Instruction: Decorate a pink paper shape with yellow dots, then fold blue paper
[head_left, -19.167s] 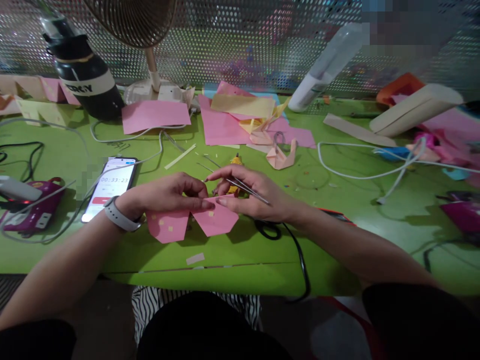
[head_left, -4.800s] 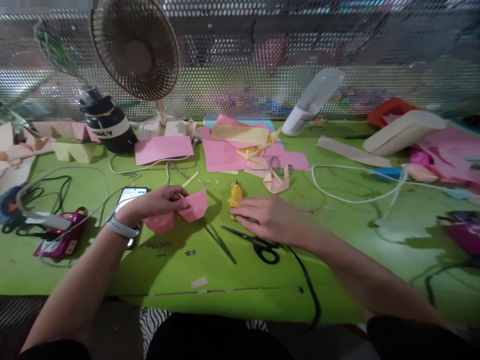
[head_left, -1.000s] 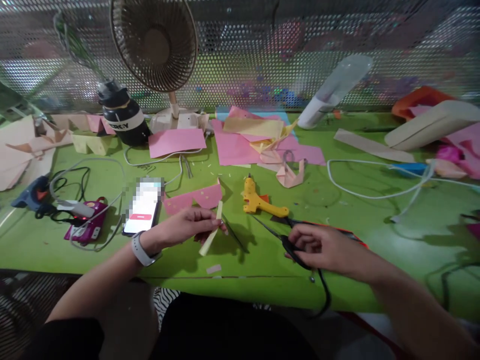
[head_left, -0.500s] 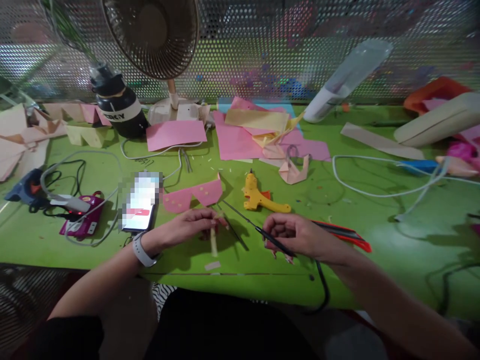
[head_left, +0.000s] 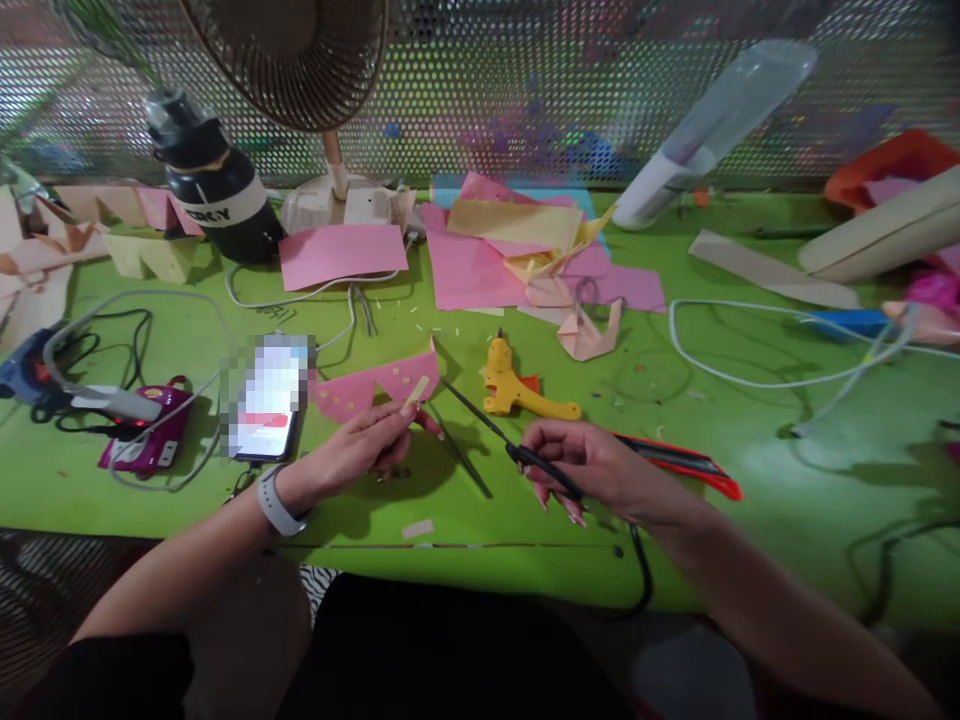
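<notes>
Pinched in the fingertips of my left hand [head_left: 379,440] is a small pale yellow paper strip [head_left: 417,394], which points up and away. My right hand [head_left: 574,465] is closed on black scissors [head_left: 517,452], their tips pointing up and left near the strip. Behind my left hand lies a pink paper piece [head_left: 356,393] with a zigzag edge and small yellow patches. A thin dark stick [head_left: 463,462] lies on the green table between my hands. The yellow glue gun [head_left: 525,392] rests beyond the scissors.
A phone [head_left: 271,400] and a purple power strip [head_left: 154,430] with cables are at left. Behind stand a black bottle [head_left: 225,195] and a fan [head_left: 300,60]. Paper sheets [head_left: 465,265] lie at the back. A red-edged cutter [head_left: 682,462] sits by my right wrist.
The yellow strip in my left hand has swung from pointing down to pointing up. My left hand has shifted slightly left. The whole view has moved a little.
</notes>
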